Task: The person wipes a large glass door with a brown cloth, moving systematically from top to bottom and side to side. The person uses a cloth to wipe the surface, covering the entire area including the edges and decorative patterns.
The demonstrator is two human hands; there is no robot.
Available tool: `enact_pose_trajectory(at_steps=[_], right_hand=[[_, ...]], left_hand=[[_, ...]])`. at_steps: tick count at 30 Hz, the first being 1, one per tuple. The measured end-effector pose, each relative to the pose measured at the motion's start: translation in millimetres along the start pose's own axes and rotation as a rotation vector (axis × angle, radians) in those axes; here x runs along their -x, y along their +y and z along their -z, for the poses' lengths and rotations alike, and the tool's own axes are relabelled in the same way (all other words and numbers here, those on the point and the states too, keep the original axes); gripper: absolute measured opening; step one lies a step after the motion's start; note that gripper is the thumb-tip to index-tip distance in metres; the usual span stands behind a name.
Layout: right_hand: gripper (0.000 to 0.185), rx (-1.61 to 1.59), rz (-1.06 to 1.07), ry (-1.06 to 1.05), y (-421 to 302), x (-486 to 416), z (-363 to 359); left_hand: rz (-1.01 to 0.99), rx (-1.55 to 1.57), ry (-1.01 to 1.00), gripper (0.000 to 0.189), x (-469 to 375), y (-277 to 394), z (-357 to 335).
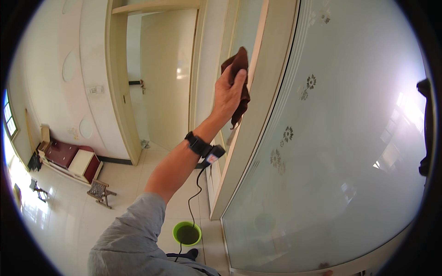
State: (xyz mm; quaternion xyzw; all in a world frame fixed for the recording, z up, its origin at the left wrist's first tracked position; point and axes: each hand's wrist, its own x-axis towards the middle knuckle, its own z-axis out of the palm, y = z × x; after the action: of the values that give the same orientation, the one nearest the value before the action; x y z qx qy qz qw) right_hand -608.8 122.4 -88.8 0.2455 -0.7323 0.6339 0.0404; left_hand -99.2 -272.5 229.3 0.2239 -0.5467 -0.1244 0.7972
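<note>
My left hand [229, 89], raised above the middle of the view, grips a dark brown cloth [240, 65]. The cloth hangs below the fingers beside the cream frame [264, 86] of a glass partition; whether it touches the frame is unclear. On my left wrist is a black strap with a small device [214, 154], from which a thin cable runs down. A fingertip, apparently of my right hand [327, 273], just shows at the bottom edge; the rest is out of view. To the right stands a frosted glass panel [331, 138] with flower patterns.
A green basin [175, 236] of dark liquid stands on the tiled floor near a dark shoe [192, 254]. The cable passes over the basin. Farther left are a folding stool [100, 191] and a low red and cream cabinet [62, 151]. A cream door [165, 76] stands beyond the hand.
</note>
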Motion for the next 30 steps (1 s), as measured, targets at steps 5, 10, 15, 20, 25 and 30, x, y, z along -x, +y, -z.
enact_pose_trajectory(at_steps=[5,10,15,20,25,30], right_hand=[[0.06,-0.133,-0.017,0.044,6.7,0.6,-5.1],[0.056,-0.187,-0.081,0.107,-5.8,10.7,-7.2],[0.058,-0.214,-0.037,0.151,-20.4,16.9,-14.3],[0.056,-0.075,-0.087,0.172,-10.0,16.4,-15.9],[0.054,0.031,-0.028,0.247,0.4,20.3,-24.7],[0.055,-0.038,-0.199,0.325,-15.7,31.7,-31.5]], left_hand=[[-0.619,-0.454,-0.133,0.037,-72.1,-38.9,-25.1],[-0.974,-0.705,-0.348,0.039,-89.0,-77.9,-49.6],[-1.007,-1.19,-0.655,0.042,-60.6,-100.4,-45.0],[-0.866,-0.963,-0.694,0.051,-50.8,-111.4,-37.1],[-0.98,-0.999,-0.66,0.05,-95.9,-92.6,-52.9],[-1.087,-1.034,-0.506,0.048,-146.5,-61.2,-78.1]])
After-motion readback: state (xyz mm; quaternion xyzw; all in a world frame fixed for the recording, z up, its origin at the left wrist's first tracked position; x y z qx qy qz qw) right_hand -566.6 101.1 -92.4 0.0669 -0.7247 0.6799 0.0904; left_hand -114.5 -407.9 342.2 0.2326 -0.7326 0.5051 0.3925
